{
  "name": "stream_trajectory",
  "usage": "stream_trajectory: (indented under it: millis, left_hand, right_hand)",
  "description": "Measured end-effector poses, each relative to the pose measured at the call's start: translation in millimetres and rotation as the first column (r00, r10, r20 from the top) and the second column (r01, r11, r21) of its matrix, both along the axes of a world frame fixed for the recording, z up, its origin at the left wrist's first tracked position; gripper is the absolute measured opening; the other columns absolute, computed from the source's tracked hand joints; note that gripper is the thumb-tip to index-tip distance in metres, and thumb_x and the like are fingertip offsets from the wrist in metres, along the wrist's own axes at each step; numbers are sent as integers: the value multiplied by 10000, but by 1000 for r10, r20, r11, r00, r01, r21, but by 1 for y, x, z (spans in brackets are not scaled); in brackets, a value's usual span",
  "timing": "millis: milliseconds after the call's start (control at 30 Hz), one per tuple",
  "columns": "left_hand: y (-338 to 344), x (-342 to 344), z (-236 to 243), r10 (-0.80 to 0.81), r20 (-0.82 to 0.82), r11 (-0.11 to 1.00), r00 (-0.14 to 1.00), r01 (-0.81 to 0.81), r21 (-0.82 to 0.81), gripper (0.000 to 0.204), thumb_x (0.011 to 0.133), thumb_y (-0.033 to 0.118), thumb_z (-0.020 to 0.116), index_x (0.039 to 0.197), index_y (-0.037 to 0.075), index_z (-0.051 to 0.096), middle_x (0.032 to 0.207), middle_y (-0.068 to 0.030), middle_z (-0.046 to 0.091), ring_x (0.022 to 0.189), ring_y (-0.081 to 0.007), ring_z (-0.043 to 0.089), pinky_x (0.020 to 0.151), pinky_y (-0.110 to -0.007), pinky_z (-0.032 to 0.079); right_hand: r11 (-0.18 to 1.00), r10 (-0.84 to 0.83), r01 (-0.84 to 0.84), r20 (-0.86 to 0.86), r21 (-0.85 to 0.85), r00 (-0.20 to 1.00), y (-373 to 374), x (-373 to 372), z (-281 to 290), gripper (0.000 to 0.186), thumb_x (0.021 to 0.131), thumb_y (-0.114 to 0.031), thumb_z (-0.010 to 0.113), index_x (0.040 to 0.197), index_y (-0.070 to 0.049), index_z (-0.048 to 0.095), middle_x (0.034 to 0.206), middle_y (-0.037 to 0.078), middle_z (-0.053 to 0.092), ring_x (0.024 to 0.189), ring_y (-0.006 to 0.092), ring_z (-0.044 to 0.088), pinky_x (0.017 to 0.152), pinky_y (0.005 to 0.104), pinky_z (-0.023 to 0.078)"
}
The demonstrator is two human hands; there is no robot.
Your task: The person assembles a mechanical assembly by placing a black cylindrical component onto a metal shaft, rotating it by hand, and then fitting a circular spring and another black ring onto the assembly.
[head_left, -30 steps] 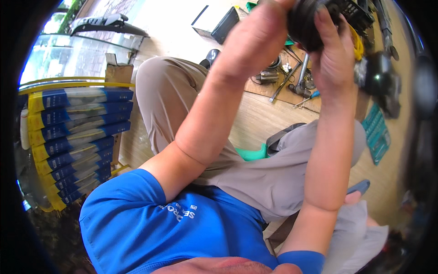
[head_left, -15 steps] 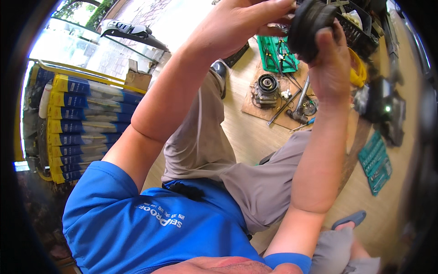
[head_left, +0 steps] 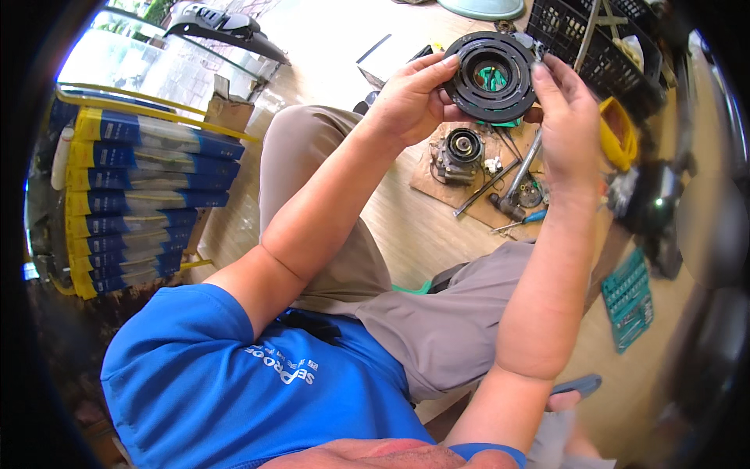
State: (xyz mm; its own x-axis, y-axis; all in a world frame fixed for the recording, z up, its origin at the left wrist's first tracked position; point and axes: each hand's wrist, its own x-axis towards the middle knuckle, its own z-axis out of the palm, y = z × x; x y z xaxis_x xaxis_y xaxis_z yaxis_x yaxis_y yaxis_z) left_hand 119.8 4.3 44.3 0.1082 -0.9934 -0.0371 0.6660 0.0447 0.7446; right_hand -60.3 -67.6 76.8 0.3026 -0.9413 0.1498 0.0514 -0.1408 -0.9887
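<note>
Held up in front of me is a black grooved pulley wheel (head_left: pixel 516 87), its slotted round face turned toward me and green showing through its centre hole. My left hand (head_left: pixel 414 100) grips its left rim between thumb and fingers. At the opposite rim my right hand (head_left: pixel 566 109) is closed, thumb on the near face and fingers behind. Below the pulley, a metal compressor-like unit (head_left: pixel 461 156) with a round black-ringed front lies on a cardboard sheet (head_left: pixel 430 178). Beside it are a hammer (head_left: pixel 509 205), a metal bar (head_left: pixel 486 189) and a blue-handled screwdriver (head_left: pixel 534 217).
Black plastic crates (head_left: pixel 605 66) stand at the far right, near a yellow container (head_left: pixel 617 134). A teal tool case (head_left: pixel 627 305) lies on the right floor. Blue-and-yellow packages (head_left: pixel 133 199) fill a rack at left. Another person's slippered foot (head_left: pixel 574 388) is at lower right.
The pulley has come lower and slightly left, turning from edge-on to face-on. Both hands have moved down with it, and my left leg has shifted left.
</note>
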Motion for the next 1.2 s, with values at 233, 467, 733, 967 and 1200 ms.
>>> stream_trajectory:
  millis: [233, 467, 733, 967, 1200]
  left_hand:
    - [-2, 11, -28, 25, -176, 999, 984, -30, -29, 434, 962, 163, 598, 1356, 37, 470, 1236, -120, 613, 1063, -251, 664, 836, -452, 601]
    - [3, 16, -35, 58, -261, 995, 964, -35, 92, 450, 925, 180, 666, 1309, 80, 454, 1119, -108, 659, 949, -238, 698, 783, -458, 592]
    - [10, 5, -30, -19, -409, 995, 912, 57, 82, 554, 999, 587, 369, 1307, 161, 543, 1230, -22, 620, 1067, -171, 637, 870, -445, 562]
    - [16, 36, -54, -417, -683, 899, 600, 158, -409, 888, 912, 757, 279, 1410, 35, 421, 1276, -259, 567, 1127, -462, 587, 803, -607, 542]
    - [23, 35, -40, -607, -644, 793, 465, 297, -532, 878, 924, 729, 295, 1442, 25, 390, 1355, -331, 475, 1163, -582, 508, 754, -689, 523]
  right_hand:
    - [985, 55, -54, -2, 164, 998, -9, 20, -8, 301, 999, -98, 507, 1197, 110, 598, 1069, 112, 681, 911, 137, 634, 808, 278, 521]
    - [982, 22, -11, -57, 186, 998, -5, 31, -11, 311, 987, -87, 542, 1244, 84, 582, 1058, 113, 686, 813, 138, 651, 669, 263, 538]
    - [999, 35, -37, -151, -9, 988, 12, 43, -2, 426, 902, 17, 648, 1302, 82, 514, 1126, 118, 618, 992, 139, 597, 874, 263, 487]
    - [945, -22, -9, -91, -327, 996, 57, 52, 20, 399, 873, 37, 665, 1258, 47, 562, 1180, 127, 626, 975, 162, 627, 761, 254, 537]
    - [975, -206, 201, -42, -96, 978, 10, 23, 4, 250, 961, -104, 612, 1168, 35, 606, 1052, 71, 659, 837, 110, 622, 641, 231, 516]
